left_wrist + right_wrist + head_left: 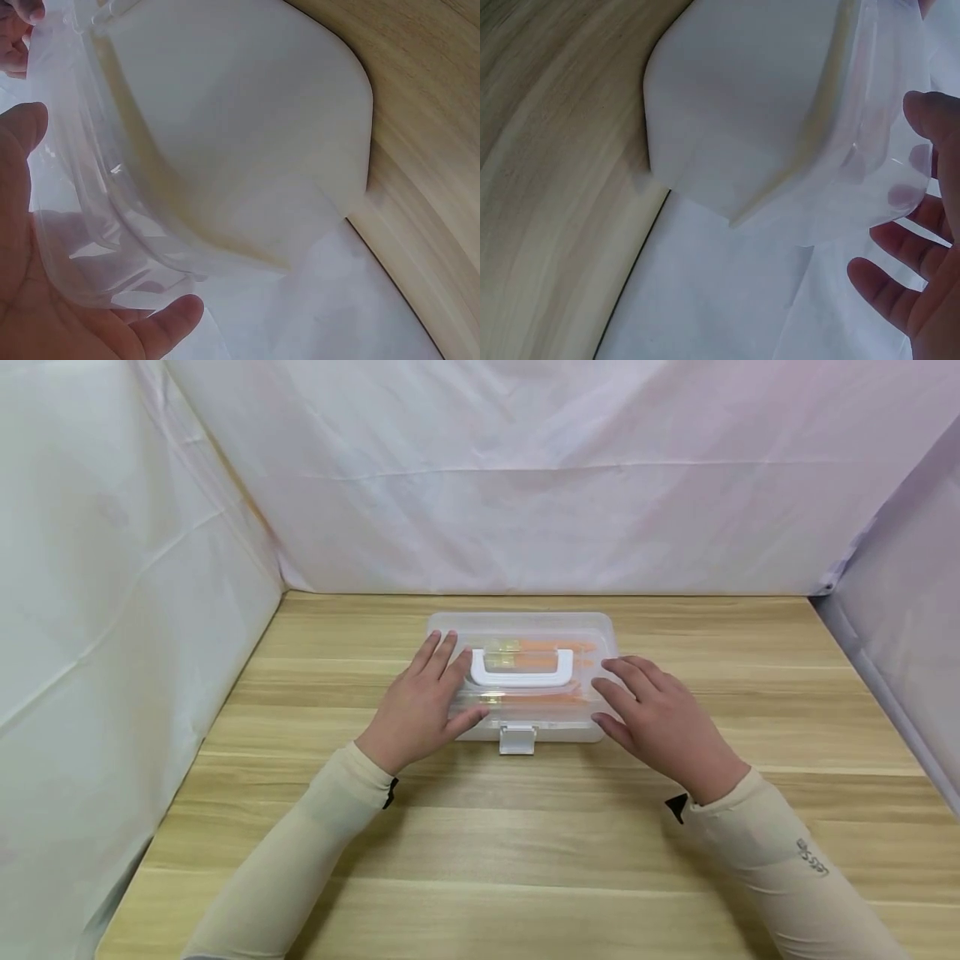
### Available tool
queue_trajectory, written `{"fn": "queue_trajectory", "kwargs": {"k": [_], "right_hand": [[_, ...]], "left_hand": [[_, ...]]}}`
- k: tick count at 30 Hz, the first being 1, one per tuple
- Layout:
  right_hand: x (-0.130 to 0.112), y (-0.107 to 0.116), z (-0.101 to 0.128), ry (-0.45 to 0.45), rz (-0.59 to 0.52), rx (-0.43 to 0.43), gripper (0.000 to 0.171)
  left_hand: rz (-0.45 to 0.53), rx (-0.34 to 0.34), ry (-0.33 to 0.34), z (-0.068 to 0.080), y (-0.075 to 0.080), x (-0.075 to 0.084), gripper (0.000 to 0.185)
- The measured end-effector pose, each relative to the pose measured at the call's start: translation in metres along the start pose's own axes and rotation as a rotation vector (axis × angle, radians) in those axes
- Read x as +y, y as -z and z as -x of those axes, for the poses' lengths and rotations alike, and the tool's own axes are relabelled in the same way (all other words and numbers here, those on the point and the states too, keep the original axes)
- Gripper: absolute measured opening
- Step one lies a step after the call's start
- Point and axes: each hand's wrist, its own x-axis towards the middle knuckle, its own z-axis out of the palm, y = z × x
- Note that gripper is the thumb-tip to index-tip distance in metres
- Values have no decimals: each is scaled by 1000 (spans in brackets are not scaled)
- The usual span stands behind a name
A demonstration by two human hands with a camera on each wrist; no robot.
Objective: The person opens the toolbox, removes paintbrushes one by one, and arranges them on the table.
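White cloth sheets (480, 485) wall in the pale, wood-grain worktop (525, 843) where we work, hung at the back and down both sides. Our left hand (420, 706) lies flat on the left part of the lid of a clear rectangular plastic storage box (600, 631), fingers straight and spread, thumb along the near edge; it grips nothing. Our right hand (660, 718) sits at the box's right end, fingers loosely extended with their tips touching the lid's edge, likewise holding nothing. In the left wrist view the left hand (30, 247) shows through the box's (247, 127) clear rim, palm open; in the right wrist view the right hand's fingers (900, 285) are spread just beside the rim of the box (757, 97). The box stands on the worktop at the centre, toward the back, closed, with a white carrying handle (522, 668) lying flat on the lid between our hands and a white latch (517, 739) at the middle of the near side. Through the lid we make out orange shapes (555, 647), too blurred to name. Cream sleeves (300, 860) cover both forearms.
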Motion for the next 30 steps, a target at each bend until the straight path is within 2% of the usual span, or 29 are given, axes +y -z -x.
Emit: {"fn": "queue_trajectory", "kwargs": {"k": [12, 20, 26, 30], "right_hand": [[6, -7, 1, 23, -27, 28, 50], [7, -5, -1, 31, -29, 56, 48], [8, -1, -7, 22, -54, 70, 48], [7, 0, -11, 32, -50, 63, 56]], "left_hand": [[34, 25, 11, 2, -1, -2, 74], [43, 66, -37, 1, -1, -6, 68], [101, 75, -25, -3, 8, -9, 62], [131, 74, -15, -8, 15, -12, 59]]}}
